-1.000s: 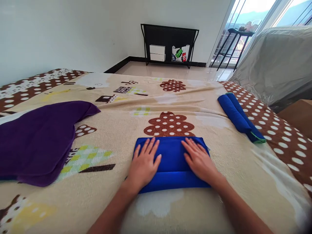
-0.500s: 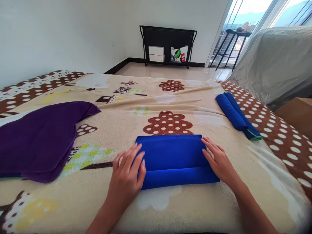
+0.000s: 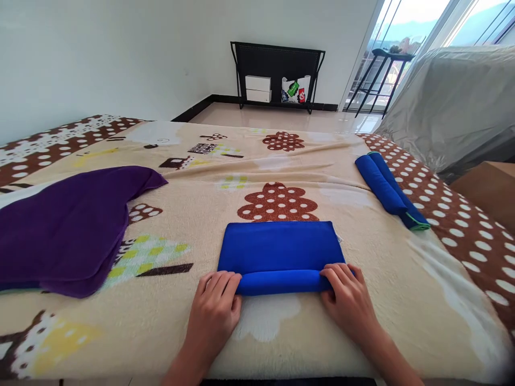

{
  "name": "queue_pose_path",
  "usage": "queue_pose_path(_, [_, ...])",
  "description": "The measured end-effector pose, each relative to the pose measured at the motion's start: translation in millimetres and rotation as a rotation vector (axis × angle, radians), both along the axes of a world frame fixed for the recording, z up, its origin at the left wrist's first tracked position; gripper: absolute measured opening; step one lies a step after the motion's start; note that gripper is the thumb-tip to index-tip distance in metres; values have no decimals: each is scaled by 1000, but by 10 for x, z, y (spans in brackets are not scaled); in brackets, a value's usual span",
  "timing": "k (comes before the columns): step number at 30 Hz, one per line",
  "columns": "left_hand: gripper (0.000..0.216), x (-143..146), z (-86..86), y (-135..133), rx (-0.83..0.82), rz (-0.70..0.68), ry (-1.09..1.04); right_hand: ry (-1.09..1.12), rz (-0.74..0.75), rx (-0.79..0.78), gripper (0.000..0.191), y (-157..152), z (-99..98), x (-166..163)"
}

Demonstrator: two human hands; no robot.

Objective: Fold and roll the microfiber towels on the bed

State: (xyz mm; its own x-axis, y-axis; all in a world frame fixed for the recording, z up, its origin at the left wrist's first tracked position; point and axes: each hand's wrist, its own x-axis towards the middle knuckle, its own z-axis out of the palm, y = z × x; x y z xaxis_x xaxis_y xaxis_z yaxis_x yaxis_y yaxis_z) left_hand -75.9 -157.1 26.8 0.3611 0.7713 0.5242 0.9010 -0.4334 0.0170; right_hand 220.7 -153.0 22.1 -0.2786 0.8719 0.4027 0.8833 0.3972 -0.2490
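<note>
A blue cloth (image 3: pixel 279 246) lies in front of me on the patterned blanket (image 3: pixel 201 209), its far part flat and its near edge rolled into a thick tube. My left hand (image 3: pixel 215 303) grips the left end of that roll, with fingers curled over the top and the thumb at the near side. At the right end my right hand (image 3: pixel 348 297) holds the roll the same way. A small white tag shows at the cloth's right edge.
Purple cloths (image 3: pixel 68 230) lie in a loose pile at the left. A rolled blue cloth with green edging (image 3: pixel 388 187) rests at the right. Beyond the bed stands a black rack (image 3: pixel 279 67); a cardboard box (image 3: pixel 488 187) and a sheet-covered object (image 3: pixel 454 102) are to the right.
Both hands moved from the cloth's sides to its near edge and closed on it. The near flap, flat before, is now rolled into a tube, slightly farther from me.
</note>
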Motion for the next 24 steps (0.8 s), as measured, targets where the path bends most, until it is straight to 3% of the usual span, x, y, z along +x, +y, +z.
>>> queue_pose_path(6, [30, -103, 130, -109, -202, -46, -21, 81, 54, -189, 20, -75, 109, 75])
queue_pose_path(9, [30, -62, 169, -100, -243, 45, 36, 83, 9, -164, 22, -117, 87, 43])
queue_pose_path(12, [29, 178, 198, -53, -107, 118, 58, 4, -56, -34, 30, -131, 86, -125])
queue_pose_path(15, [34, 512, 131, -50, 43, -59, -66, -67, 93, 102, 49, -156, 86, -356])
queue_pose_path(17, [38, 629, 34, -71, 39, -183, -110, -95, 229, 106, 53, -174, 60, -425])
queue_pose_path(21, [43, 374, -114, -127, -43, -163, -59, -146, 212, 44, 53, -218, -17, -236])
queue_pose_path(24, [46, 114, -103, -180, -17, -93, -4, -131, 154, 71, 53, -257, -23, -139])
